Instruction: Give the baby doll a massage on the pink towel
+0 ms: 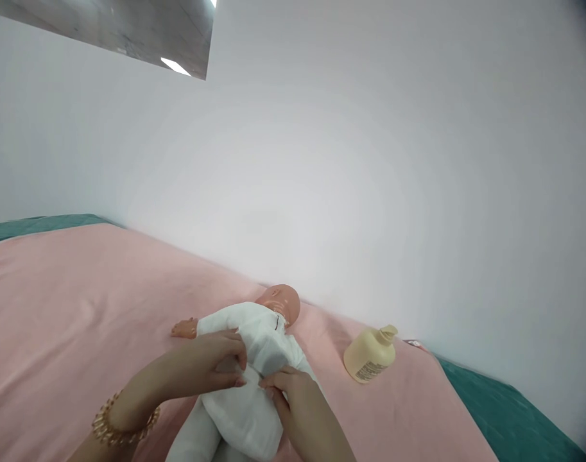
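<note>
A baby doll lies on its back on a pink sheet, its head toward the wall. It wears a white baby garment with long sleeves and legs. My left hand, with a beaded bracelet at the wrist, is curled on the front of the garment, gripping its cloth. Close beside it, my right hand pinches the garment's front between thumb and fingers. The fingertips of both hands are partly hidden. One doll hand sticks out of the sleeve on the left.
To the right of the doll a cream pump bottle stands on the sheet. Green fabric shows past the sheet's edges. A white wall rises right behind, with a shiny panel at upper left.
</note>
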Demonstrator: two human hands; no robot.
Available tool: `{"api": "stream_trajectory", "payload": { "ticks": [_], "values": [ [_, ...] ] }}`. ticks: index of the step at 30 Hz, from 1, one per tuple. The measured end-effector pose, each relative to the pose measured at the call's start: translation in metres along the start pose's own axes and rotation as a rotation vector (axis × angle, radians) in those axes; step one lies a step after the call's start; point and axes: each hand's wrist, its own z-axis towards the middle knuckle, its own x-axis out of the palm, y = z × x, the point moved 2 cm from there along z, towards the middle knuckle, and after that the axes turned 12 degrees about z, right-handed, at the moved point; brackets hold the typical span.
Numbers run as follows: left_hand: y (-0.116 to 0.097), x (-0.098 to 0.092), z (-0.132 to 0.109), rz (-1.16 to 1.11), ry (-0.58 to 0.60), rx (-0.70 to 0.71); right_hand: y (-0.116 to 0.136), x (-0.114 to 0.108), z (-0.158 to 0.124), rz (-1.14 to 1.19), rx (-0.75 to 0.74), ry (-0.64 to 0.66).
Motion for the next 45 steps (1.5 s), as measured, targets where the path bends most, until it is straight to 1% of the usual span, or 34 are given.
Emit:
{"api": "stream_trajectory", "payload": {
  "ticks": [5,7,10,12,15,18,24,33,37,42,45],
  "values": [
    [0.003,0.006,0.011,0.017,-0.051,0.004,-0.003,0.005,0.007,0.046,0.034,0.01],
    [0.004,0.006,0.013,0.02,-0.064,-0.004,-0.004,0.005,0.009,0.045,0.022,-0.005],
    [0.005,0.004,0.015,0.01,-0.119,0.005,-0.006,0.003,0.01,0.047,-0.022,-0.031],
    [0.006,0.004,0.017,-0.006,-0.18,0.005,-0.01,0.001,0.011,0.086,-0.064,-0.075],
    [0.009,0.007,0.022,-0.033,-0.285,0.025,-0.02,-0.002,0.015,0.168,-0.134,-0.178],
    [0.012,0.014,0.028,-0.048,-0.342,0.068,-0.029,0.001,0.021,0.196,-0.181,-0.255],
    [0.019,0.023,0.033,0.006,-0.345,0.072,-0.039,0.011,0.031,0.215,-0.169,-0.286],
    [0.016,0.026,0.036,0.018,-0.326,0.005,-0.046,0.018,0.039,0.23,-0.187,-0.28],
    [0.021,0.027,0.036,-0.032,-0.343,0.007,-0.048,0.019,0.041,0.236,-0.197,-0.312],
    [0.029,0.029,0.035,-0.06,-0.364,-0.05,-0.049,0.021,0.042,0.271,-0.213,-0.401],
    [0.028,0.031,0.035,-0.035,-0.374,-0.019,-0.048,0.021,0.042,0.265,-0.195,-0.391]
  ]
}}
